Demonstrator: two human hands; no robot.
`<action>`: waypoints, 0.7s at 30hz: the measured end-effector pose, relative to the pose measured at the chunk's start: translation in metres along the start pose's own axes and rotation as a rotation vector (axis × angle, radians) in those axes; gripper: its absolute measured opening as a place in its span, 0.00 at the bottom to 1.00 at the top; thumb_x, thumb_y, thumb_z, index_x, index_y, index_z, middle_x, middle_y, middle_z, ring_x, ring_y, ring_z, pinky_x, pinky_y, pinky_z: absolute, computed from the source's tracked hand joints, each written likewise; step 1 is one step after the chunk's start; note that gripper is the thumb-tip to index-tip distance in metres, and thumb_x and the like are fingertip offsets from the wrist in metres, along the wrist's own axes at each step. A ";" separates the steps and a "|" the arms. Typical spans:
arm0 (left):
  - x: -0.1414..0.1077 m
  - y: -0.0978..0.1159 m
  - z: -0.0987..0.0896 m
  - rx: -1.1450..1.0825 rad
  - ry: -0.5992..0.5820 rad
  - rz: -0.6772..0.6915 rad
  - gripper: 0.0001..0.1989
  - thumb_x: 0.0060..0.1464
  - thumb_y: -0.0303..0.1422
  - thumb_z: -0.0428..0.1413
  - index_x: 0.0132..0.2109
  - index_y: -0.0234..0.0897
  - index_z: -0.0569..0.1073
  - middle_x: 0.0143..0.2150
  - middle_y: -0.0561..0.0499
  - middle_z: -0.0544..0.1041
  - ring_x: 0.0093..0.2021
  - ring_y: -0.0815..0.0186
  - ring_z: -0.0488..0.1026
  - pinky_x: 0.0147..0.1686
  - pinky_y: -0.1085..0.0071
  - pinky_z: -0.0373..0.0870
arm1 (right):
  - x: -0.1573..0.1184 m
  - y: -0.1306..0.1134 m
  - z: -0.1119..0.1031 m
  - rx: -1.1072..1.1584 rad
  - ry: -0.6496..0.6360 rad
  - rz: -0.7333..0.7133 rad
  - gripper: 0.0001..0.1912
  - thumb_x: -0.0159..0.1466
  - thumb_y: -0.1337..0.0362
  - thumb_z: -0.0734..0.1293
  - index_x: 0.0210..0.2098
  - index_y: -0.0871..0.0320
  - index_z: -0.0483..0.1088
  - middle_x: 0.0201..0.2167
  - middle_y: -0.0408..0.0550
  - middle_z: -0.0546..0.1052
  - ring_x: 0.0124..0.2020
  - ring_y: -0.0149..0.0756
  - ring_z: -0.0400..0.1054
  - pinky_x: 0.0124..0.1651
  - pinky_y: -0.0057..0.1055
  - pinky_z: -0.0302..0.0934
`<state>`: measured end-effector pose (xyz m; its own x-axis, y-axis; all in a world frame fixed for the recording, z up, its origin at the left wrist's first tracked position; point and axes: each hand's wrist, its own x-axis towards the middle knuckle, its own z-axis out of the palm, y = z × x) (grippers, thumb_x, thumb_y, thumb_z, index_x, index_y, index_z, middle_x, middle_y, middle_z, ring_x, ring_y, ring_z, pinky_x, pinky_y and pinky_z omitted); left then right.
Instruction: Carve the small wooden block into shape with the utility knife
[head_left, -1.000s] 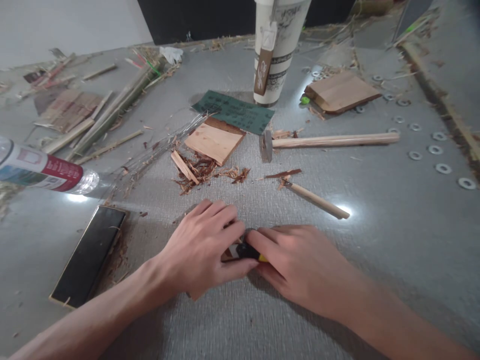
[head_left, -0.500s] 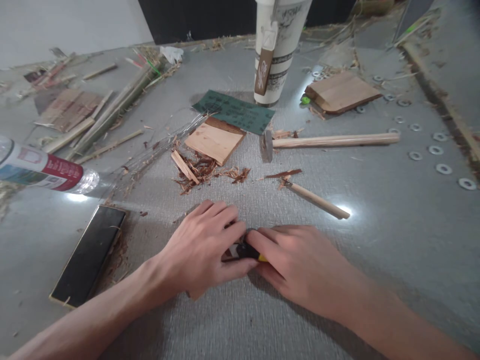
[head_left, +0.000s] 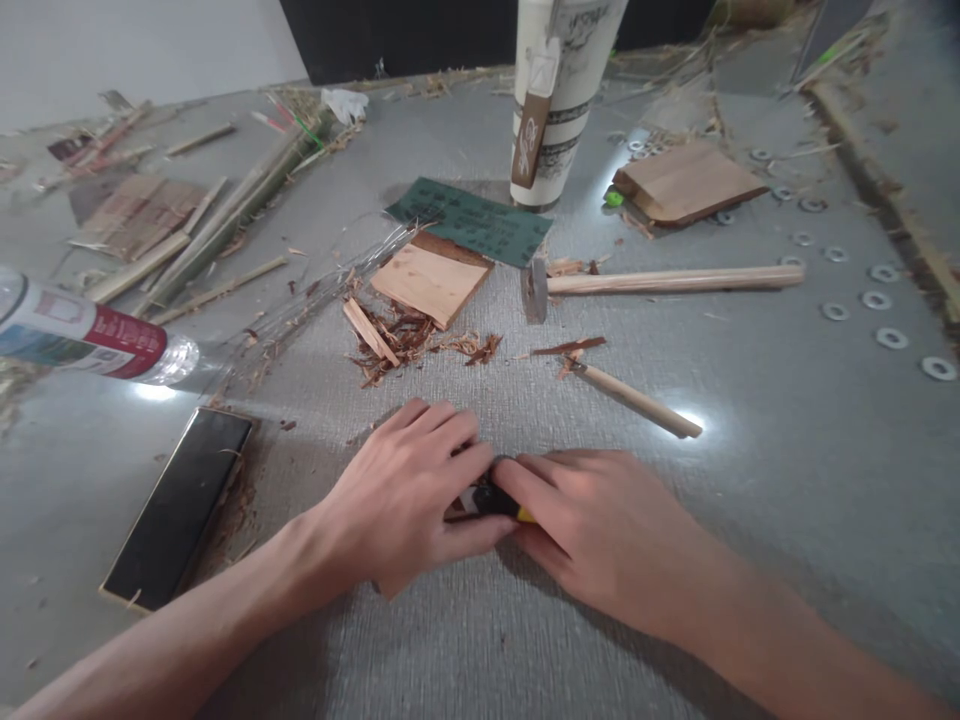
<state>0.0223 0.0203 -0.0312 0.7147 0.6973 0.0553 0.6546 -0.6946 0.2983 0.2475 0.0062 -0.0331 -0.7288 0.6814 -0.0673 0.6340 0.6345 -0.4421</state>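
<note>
My left hand (head_left: 416, 495) is closed over a flat piece of wood (head_left: 391, 586), most of which it hides; one corner sticks out below the palm. My right hand (head_left: 592, 525) grips a black-and-yellow utility knife (head_left: 491, 501), its fingers wrapped round the handle. The knife's front end runs in under my left hand, so the blade does not show clearly. My left thumb lies along the knife's near side, and the fingertips of both hands almost meet. Just beyond them lies a thin wooden stick (head_left: 637, 400).
Ahead lie a hammer (head_left: 675, 281), green sandpaper (head_left: 472, 222), a wooden piece (head_left: 429, 283) and bark shavings (head_left: 390, 340). A tall cup (head_left: 555, 130) stands behind. At left are a phone (head_left: 180, 510) and a bottle (head_left: 97, 335); at right, a wooden board (head_left: 690, 182) and several washers (head_left: 875, 300).
The view has shifted very slightly. Both hands keep the same hold, and nothing on the table has visibly moved.
</note>
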 end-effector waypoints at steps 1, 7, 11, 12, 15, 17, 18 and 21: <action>0.000 0.000 0.000 0.001 -0.003 0.000 0.17 0.61 0.48 0.59 0.37 0.39 0.71 0.38 0.49 0.73 0.40 0.57 0.69 0.41 0.58 0.66 | 0.000 0.000 0.000 0.000 -0.005 0.001 0.07 0.68 0.65 0.67 0.42 0.52 0.64 0.32 0.37 0.75 0.29 0.37 0.70 0.31 0.37 0.44; 0.000 0.000 0.000 -0.003 -0.015 -0.001 0.17 0.61 0.48 0.60 0.37 0.39 0.70 0.38 0.49 0.73 0.40 0.57 0.69 0.41 0.58 0.65 | 0.000 -0.002 -0.003 0.008 -0.011 0.006 0.06 0.68 0.66 0.67 0.41 0.53 0.63 0.32 0.38 0.75 0.29 0.37 0.69 0.30 0.37 0.43; 0.000 0.000 0.000 -0.011 -0.011 -0.002 0.17 0.60 0.48 0.61 0.37 0.39 0.71 0.38 0.50 0.73 0.40 0.57 0.69 0.41 0.58 0.66 | 0.000 -0.002 -0.004 0.018 -0.032 0.007 0.07 0.69 0.66 0.66 0.42 0.52 0.62 0.32 0.38 0.76 0.30 0.38 0.70 0.31 0.37 0.43; 0.000 0.000 0.000 -0.011 -0.007 -0.009 0.17 0.60 0.48 0.61 0.37 0.39 0.71 0.38 0.50 0.73 0.40 0.56 0.69 0.41 0.58 0.66 | 0.000 -0.002 -0.004 0.016 -0.038 0.004 0.06 0.69 0.66 0.66 0.42 0.52 0.62 0.32 0.39 0.76 0.30 0.38 0.70 0.31 0.37 0.43; 0.000 0.001 -0.002 -0.002 0.018 -0.028 0.17 0.60 0.48 0.60 0.36 0.39 0.71 0.37 0.49 0.73 0.40 0.56 0.69 0.41 0.58 0.66 | 0.000 -0.002 -0.003 -0.001 -0.050 0.006 0.06 0.69 0.67 0.65 0.43 0.52 0.61 0.33 0.39 0.76 0.30 0.39 0.70 0.30 0.37 0.42; 0.000 0.003 -0.004 0.005 0.047 -0.031 0.17 0.60 0.48 0.60 0.35 0.38 0.71 0.36 0.49 0.72 0.39 0.56 0.68 0.39 0.58 0.65 | 0.000 -0.002 -0.003 -0.001 -0.049 0.001 0.06 0.69 0.67 0.65 0.43 0.52 0.61 0.33 0.39 0.76 0.30 0.39 0.70 0.30 0.36 0.42; 0.000 0.003 -0.005 0.005 0.068 -0.030 0.18 0.60 0.48 0.59 0.35 0.38 0.71 0.36 0.49 0.72 0.39 0.57 0.68 0.39 0.59 0.65 | 0.000 -0.002 -0.004 0.003 -0.048 -0.004 0.06 0.69 0.66 0.65 0.43 0.53 0.61 0.33 0.39 0.76 0.30 0.38 0.71 0.30 0.36 0.42; -0.001 0.004 -0.006 0.003 0.140 -0.034 0.19 0.59 0.50 0.60 0.34 0.38 0.71 0.35 0.49 0.72 0.38 0.58 0.68 0.38 0.59 0.64 | 0.000 -0.002 -0.005 0.023 -0.030 -0.020 0.06 0.70 0.66 0.65 0.42 0.53 0.61 0.33 0.39 0.76 0.29 0.38 0.71 0.30 0.36 0.42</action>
<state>0.0230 0.0176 -0.0243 0.6508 0.7382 0.1774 0.6788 -0.6704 0.2995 0.2474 0.0069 -0.0272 -0.7489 0.6573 -0.0845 0.6134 0.6393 -0.4638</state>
